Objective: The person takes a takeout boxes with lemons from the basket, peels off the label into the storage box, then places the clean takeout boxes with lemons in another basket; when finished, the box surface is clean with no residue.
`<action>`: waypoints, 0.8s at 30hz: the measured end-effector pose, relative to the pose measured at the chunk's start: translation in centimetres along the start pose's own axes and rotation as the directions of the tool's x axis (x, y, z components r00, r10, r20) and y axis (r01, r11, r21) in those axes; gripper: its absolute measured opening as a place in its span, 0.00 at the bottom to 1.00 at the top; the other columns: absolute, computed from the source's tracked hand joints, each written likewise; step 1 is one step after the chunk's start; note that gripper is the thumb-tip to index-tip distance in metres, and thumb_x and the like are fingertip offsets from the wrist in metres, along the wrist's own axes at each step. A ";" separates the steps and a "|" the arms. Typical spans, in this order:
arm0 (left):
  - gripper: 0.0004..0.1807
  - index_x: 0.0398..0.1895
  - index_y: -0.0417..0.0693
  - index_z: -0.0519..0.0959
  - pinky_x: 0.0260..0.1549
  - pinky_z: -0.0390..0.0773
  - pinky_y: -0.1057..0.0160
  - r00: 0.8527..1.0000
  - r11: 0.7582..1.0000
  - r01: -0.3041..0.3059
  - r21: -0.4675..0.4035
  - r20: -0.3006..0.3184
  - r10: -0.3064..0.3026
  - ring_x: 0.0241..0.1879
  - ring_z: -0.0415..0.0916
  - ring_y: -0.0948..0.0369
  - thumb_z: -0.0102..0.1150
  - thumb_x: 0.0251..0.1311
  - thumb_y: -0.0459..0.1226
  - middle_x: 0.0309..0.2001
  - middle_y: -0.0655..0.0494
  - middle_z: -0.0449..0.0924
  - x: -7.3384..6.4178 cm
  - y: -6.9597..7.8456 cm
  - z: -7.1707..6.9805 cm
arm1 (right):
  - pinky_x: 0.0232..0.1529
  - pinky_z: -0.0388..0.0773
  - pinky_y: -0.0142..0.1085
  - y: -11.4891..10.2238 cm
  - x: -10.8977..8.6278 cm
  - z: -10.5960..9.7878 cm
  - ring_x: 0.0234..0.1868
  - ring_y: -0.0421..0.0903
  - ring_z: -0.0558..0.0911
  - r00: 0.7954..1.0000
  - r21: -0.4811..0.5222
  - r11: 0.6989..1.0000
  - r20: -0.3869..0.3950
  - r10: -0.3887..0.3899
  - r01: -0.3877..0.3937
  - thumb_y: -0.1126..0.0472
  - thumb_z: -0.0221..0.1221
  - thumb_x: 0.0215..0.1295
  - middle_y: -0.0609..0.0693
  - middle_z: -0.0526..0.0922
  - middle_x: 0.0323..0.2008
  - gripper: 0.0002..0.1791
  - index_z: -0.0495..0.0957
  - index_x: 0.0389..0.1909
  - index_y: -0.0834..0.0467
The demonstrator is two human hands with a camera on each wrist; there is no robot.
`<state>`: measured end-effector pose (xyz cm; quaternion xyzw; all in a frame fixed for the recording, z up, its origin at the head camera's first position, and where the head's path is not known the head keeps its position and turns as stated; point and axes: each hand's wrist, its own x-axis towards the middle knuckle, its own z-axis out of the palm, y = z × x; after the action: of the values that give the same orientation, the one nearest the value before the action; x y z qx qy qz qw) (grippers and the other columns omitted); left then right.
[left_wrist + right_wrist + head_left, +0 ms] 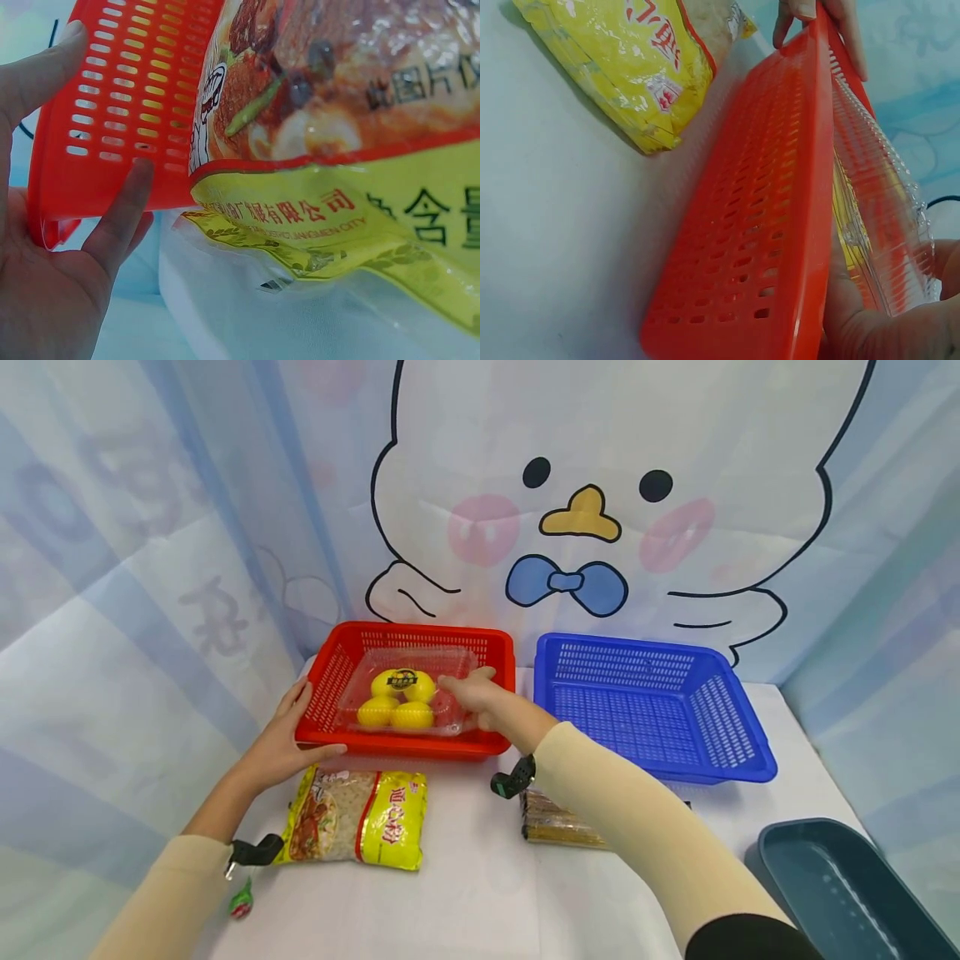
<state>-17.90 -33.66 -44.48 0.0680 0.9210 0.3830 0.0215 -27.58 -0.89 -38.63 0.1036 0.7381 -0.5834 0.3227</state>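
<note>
A clear plastic box (pixel 461 662) with several round yellow fruits (pixel 412 714) and a dark label lies in a red basket (pixel 420 745). My right hand (pixel 480 697) grips the box's right end inside the basket; in the right wrist view, its thumb and fingers (pixel 900 330) stand at the box's edge. My left hand (pixel 281 747) holds the basket's front left corner, fingers up the left side and thumb along the front. In the left wrist view, that hand (pixel 56 292) touches the slotted red wall (pixel 112 112).
A yellow food bag (pixel 393 822) lies before the red basket. A blue basket (pixel 622 722) stands to the right, with a brownish wrapped bundle (pixel 558 822) partly behind my right arm. A dark teal tub (pixel 832 877) is at the right, a small green-and-red item (pixel 242 902) near my left wrist.
</note>
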 end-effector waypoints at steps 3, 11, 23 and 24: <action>0.68 0.87 0.49 0.34 0.65 0.70 0.27 1.000 1.000 0.008 0.002 -0.002 -0.008 0.81 0.44 0.31 0.75 0.60 0.55 0.87 0.48 0.25 0.0 0.0 0.0 | 0.55 0.88 0.46 0.2 -0.2 0.1 0.65 0.58 0.78 1.000 0.004 1.000 0.005 -0.016 0.016 0.44 0.59 0.78 0.63 0.65 0.70 0.63 0.13 0.82 0.51; 0.68 0.88 0.49 0.34 0.65 0.71 0.27 1.000 1.000 0.002 -0.009 -0.008 -0.002 0.81 0.45 0.31 0.75 0.60 0.55 0.87 0.47 0.26 0.0 -0.1 0.0 | 0.44 0.90 0.38 0.6 -0.7 0.0 0.58 0.56 0.83 1.000 0.015 1.000 0.006 -0.025 0.025 0.44 0.59 0.78 0.61 0.71 0.64 0.62 0.14 0.82 0.51; 0.68 0.88 0.52 0.35 0.63 0.75 0.29 1.000 1.000 0.007 -0.012 -0.017 -0.007 0.80 0.46 0.31 0.76 0.59 0.56 0.88 0.49 0.27 0.0 -0.4 0.3 | 0.50 0.89 0.41 0.3 -2.8 -0.5 0.58 0.52 0.79 0.999 0.083 0.996 0.030 -0.034 0.031 0.45 0.61 0.77 0.60 0.69 0.65 0.56 0.27 0.83 0.52; 0.68 0.88 0.52 0.35 0.63 0.75 0.29 1.000 1.000 0.007 -0.009 -0.015 -0.007 0.80 0.46 0.31 0.76 0.59 0.56 0.88 0.49 0.27 0.1 -0.4 0.3 | 0.50 0.89 0.41 0.3 -2.9 -0.6 0.58 0.52 0.79 0.999 0.087 0.996 0.033 -0.038 0.035 0.45 0.61 0.77 0.60 0.68 0.65 0.56 0.27 0.83 0.52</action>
<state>-17.97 -33.67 -44.98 0.0618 0.9196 0.3877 0.0160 -25.38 0.42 -37.02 0.0937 0.7082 -0.6222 0.3200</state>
